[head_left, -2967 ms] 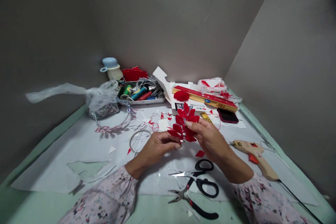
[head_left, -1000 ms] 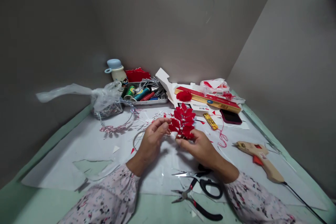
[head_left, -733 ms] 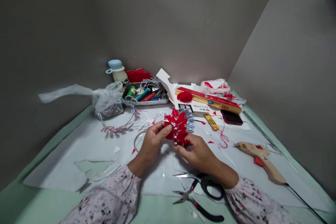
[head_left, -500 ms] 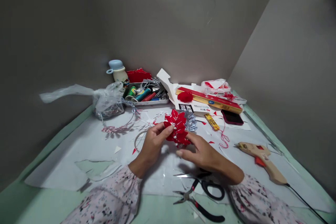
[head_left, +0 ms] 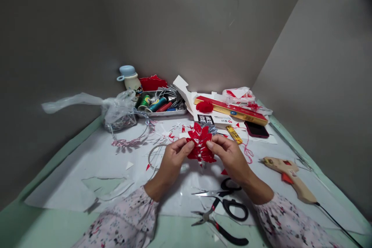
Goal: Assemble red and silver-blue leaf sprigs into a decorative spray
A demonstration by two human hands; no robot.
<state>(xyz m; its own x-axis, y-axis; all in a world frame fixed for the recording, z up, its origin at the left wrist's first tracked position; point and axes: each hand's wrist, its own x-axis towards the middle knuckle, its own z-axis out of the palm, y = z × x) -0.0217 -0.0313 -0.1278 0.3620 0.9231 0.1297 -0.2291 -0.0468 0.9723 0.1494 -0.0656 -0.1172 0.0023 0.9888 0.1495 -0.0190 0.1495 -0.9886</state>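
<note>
A red petalled ornament (head_left: 200, 143) with a column of white beads down its middle is held upright between both hands, above the paper-covered table. My left hand (head_left: 173, 159) pinches its left edge between thumb and fingers. On the opposite edge, my right hand (head_left: 231, 159) has its thumb on the front and fingers behind. Silvery-blue foil (head_left: 210, 128) shows partly behind the ornament. Below the hands lie black-handled scissors (head_left: 232, 201) and, nearer me, pliers (head_left: 213, 221) with red and black handles.
A tan glue gun (head_left: 290, 174) lies at right, its cord trailing forward. Behind are a phone (head_left: 257, 129), a long red-gold box (head_left: 232, 110) and a metal tray (head_left: 168, 113) of spools. At left sit a plastic bag (head_left: 117, 112), a wire hoop (head_left: 130, 141) and a bottle (head_left: 130, 79).
My right hand has risen from the ornament's lower right to its right edge. The ornament has turned more squarely towards me and shifted slightly right, and more of the scissors shows.
</note>
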